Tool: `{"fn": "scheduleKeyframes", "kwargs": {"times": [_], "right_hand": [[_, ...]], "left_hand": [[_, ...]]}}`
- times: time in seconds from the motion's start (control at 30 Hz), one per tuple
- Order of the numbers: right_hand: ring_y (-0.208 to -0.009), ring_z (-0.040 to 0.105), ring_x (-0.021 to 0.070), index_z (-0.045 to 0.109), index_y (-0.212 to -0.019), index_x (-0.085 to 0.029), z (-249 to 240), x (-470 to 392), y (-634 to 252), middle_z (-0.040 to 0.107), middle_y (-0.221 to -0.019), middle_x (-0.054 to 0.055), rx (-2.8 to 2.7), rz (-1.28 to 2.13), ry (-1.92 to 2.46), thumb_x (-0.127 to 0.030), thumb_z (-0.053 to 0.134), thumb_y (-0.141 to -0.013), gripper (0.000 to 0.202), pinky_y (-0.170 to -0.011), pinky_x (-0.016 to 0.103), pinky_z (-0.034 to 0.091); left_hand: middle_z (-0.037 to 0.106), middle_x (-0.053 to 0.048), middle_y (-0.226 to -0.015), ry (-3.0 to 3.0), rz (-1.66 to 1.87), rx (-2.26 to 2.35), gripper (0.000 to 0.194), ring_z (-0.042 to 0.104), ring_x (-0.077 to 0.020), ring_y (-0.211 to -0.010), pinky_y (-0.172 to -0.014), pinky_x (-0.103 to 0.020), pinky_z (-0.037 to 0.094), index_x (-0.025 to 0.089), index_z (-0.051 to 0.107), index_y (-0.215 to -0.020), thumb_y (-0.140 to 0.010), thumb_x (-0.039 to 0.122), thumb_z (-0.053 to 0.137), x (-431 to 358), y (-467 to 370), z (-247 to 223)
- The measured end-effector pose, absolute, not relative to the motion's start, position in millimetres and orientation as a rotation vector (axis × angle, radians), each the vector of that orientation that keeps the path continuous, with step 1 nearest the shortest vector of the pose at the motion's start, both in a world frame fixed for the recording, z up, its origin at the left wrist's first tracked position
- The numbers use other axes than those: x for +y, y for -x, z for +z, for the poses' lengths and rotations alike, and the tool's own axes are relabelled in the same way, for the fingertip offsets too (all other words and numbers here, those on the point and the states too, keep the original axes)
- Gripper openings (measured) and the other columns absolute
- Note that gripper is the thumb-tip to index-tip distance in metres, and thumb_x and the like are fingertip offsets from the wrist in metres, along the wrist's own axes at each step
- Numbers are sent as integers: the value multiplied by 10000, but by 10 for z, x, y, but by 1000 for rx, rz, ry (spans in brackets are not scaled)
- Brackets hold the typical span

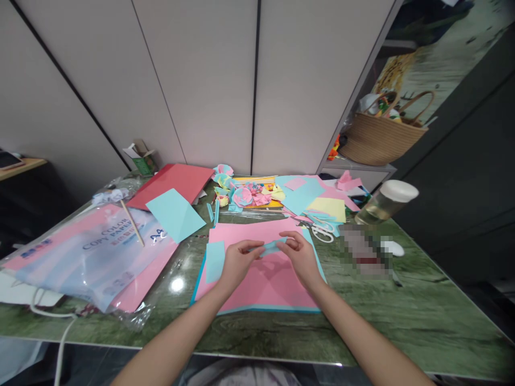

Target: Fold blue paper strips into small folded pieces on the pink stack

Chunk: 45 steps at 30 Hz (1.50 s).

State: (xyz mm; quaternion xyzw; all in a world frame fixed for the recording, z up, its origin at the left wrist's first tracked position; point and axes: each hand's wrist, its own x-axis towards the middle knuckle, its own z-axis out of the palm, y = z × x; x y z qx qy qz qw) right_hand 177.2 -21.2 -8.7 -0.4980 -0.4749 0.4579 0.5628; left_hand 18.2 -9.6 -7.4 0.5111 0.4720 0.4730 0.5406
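A narrow strip of light blue paper (272,247) stretches between my two hands above a pink sheet (257,284). My left hand (242,259) pinches its left end, and my right hand (298,256) pinches the right end with thumb and fingers. Under the pink sheet, a blue edge shows at the sides and front. A light blue rectangle of paper (214,261) lies on the sheet's left side, close to my left wrist.
White-handled scissors (323,230) lie beyond my right hand. Paper flowers (242,197) and cut paper (303,194) sit at the back. A bag of colour copy paper (100,246) covers the left; a lidded bottle (386,201) is on the right.
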Motion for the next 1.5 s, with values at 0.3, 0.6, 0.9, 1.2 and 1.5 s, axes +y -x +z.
{"fn": "scheduleKeyframes", "kwargs": {"times": [0.3,0.6,0.9,1.2,1.5], "right_hand": [[-499,344,76,552,-904,-179,-144,-202,-1768,346,-507,-74,-1086,1068,1172,-322,627,-658,294,-498,211,269],[-516,398,94,558,-943,-179,-144,-190,-1751,375,-502,-70,-994,1137,1182,-338,641,-624,366,-525,220,319],[-459,295,69,542,-982,-182,-135,-195,-1750,292,-478,-91,-1104,1097,1209,-351,624,-643,388,-450,203,246],[-481,390,79,499,-1031,-193,-101,-257,-1669,391,-510,-77,-1089,1073,1185,-330,614,-663,409,-489,212,324],[-592,502,111,475,-1044,-225,-176,-264,-1645,532,-659,-33,-1081,1211,1125,-296,645,-629,454,-565,234,411]], "left_hand": [[673,-52,-762,-1196,1125,1125,230,604,-141,-589,-595,-275,517,136,672,-788,-615,286,656,-98,-190,-87],[664,-56,-792,-1152,1123,1129,237,585,-130,-589,-593,-274,514,135,665,-796,-617,288,651,-83,-217,-110],[639,-54,-778,-1284,1038,1018,281,588,-150,-712,-603,-237,482,140,619,-850,-599,262,659,-65,-177,-109],[652,-67,-807,-1164,1094,1115,314,606,-166,-695,-609,-267,493,134,630,-799,-568,339,684,-107,-227,-180],[661,-62,-793,-1246,1092,1131,243,596,-182,-761,-655,-267,478,141,649,-764,-580,299,669,-109,-233,-163]]}}
